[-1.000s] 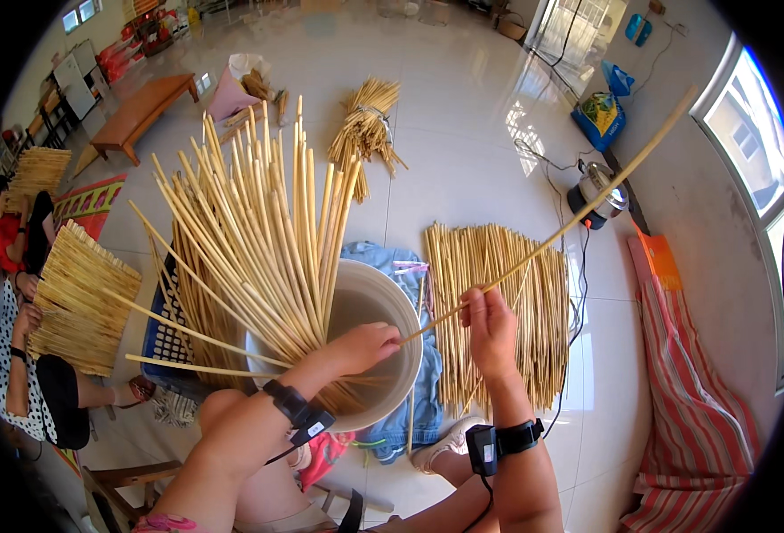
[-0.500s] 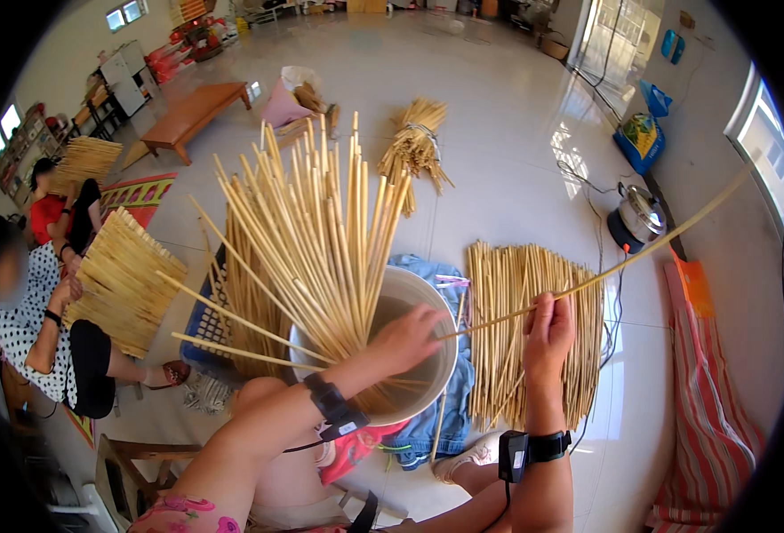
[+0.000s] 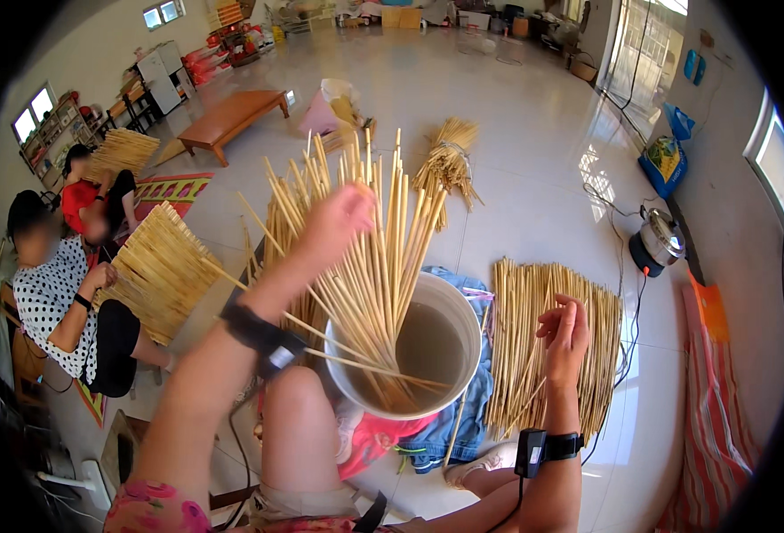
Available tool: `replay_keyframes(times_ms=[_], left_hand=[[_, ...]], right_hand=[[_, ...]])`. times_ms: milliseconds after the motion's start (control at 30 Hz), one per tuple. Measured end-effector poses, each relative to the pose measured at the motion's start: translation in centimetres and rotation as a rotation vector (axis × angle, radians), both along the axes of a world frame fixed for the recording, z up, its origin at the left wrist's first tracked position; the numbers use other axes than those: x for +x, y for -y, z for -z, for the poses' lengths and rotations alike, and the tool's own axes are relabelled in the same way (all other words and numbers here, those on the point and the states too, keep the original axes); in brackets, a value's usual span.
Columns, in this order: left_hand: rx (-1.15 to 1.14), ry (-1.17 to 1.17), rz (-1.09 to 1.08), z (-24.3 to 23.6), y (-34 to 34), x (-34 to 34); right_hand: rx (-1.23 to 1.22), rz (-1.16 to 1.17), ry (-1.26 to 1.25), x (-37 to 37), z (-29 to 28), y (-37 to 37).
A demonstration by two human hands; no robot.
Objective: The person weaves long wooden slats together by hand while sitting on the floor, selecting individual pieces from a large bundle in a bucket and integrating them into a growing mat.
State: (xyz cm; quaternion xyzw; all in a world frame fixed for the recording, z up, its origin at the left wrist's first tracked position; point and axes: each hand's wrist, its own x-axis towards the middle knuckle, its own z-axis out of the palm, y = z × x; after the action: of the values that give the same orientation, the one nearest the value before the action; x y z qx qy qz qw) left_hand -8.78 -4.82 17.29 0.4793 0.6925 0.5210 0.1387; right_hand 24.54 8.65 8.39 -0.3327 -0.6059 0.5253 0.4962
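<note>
Left hand [image 3: 339, 222] grips the tops of sticks [image 3: 374, 258] standing in the white bucket [image 3: 463, 306], fanned toward 12 o'clock. Murky water fills the bucket. Right hand [image 3: 565, 338] hovers open over floor sticks [image 3: 543, 346], at 3 o'clock.

single head-worn fisheye view, looking steeply down and forward, close over the bucket [image 3: 450, 306] (edges bend outward)
</note>
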Motion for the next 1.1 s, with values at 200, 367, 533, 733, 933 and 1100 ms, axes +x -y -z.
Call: replay_keyframes(times_ms=[200, 367, 533, 733, 933, 1100], left_hand=[[0.287, -0.097, -0.336, -5.7, 12.3, -13.8], [0.355, -0.034, -0.551, -1.0, 23.0, -20.8], [0.217, -0.003, -0.608, 5.9, 31.7, -24.5], [-0.092, 0.094, -0.592, 17.2, 31.0, -22.1], [-0.292, 0.327, -0.459, 24.4, 26.6, -17.5], [-0.472, 0.344, -0.441, 28.8, 24.9, -17.6]], right_hand=[[0.026, 0.010, 0.068, -0.1, -0.6, 0.5], [0.050, -0.018, 0.124, -0.3, 0.4, 0.4], [0.095, -0.066, 0.212, -1.7, 0.6, 0.8], [0.116, -0.116, 0.305, -2.3, 1.4, 0.7], [0.116, -0.129, 0.415, -3.2, 0.8, 1.3], [0.138, -0.141, 0.466, -3.3, 1.1, 1.1]])
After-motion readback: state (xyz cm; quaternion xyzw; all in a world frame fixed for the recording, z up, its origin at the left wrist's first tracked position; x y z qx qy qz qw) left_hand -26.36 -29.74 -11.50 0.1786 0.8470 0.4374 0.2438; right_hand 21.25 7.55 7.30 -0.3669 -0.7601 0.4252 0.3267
